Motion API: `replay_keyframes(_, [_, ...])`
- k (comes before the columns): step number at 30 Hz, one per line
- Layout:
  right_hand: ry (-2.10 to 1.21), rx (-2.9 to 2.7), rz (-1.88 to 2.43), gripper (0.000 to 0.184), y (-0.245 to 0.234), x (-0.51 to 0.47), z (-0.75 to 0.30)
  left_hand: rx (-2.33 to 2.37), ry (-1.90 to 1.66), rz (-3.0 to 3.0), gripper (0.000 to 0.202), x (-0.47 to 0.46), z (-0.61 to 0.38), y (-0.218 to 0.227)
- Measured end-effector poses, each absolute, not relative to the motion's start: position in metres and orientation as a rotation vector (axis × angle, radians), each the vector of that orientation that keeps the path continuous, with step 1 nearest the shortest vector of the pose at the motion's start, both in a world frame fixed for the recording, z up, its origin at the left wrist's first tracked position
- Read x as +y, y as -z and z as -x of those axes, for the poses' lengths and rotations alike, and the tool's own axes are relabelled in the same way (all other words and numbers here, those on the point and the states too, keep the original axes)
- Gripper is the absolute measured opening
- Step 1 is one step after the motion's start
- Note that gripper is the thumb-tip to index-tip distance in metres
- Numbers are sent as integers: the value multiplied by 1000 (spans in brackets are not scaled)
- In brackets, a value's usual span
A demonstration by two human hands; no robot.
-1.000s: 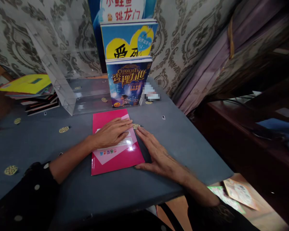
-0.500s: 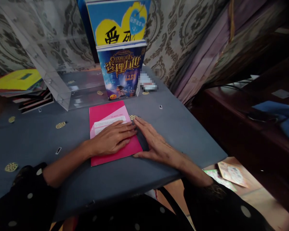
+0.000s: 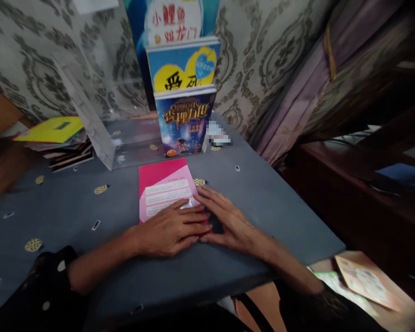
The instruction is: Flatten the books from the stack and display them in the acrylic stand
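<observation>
A thin pink book point(image 3: 166, 184) lies on the grey tablecloth, with white text boxes on its cover that read upside down. My left hand point(image 3: 174, 228) rests flat across its near part, fingers stretched to the right, hiding most of the near edge. Against the book's right edge is my right hand point(image 3: 230, 221), its fingers straight and its thumb spread away from them. The fingertips of both hands come together at that edge. Neither hand grips the book.
Beyond the pink book stands a clear acrylic rack point(image 3: 105, 152) holding several upright books, a dark blue one point(image 3: 185, 127) in front. At left is a pile of books point(image 3: 60, 131) with a yellow top. More books point(image 3: 364, 281) lie below the table's right edge point(image 3: 344, 246).
My left hand has slid toward the near edge of the pink book, uncovering more text boxes. The right hand's fingers and thumb stay along the right edge. The view has tilted upward.
</observation>
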State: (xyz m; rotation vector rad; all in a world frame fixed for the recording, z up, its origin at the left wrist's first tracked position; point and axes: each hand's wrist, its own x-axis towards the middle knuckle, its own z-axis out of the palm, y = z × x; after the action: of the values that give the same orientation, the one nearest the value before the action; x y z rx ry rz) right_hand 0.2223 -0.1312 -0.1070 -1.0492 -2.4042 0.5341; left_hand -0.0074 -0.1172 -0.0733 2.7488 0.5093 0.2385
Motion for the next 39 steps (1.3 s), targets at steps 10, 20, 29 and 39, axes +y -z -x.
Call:
replay_keyframes(10, [-448,-2470,997,81,113,-128,-226,527,-299,-2627,35,-111,20,66])
replay_keyframes(20, [-343,-2524,1031,57,104,-130,-223,1062,-448,-2656,38,-57,88,88])
replay_keyframes(29, [-206,-2616,922,52,97,-118,-209,1392,-691,-2589,37,-31,132,103])
replay_keyframes(39, [-440,-2840,672,77,79,-97,-142,1362,-772,-2625,37,-40,127,106])
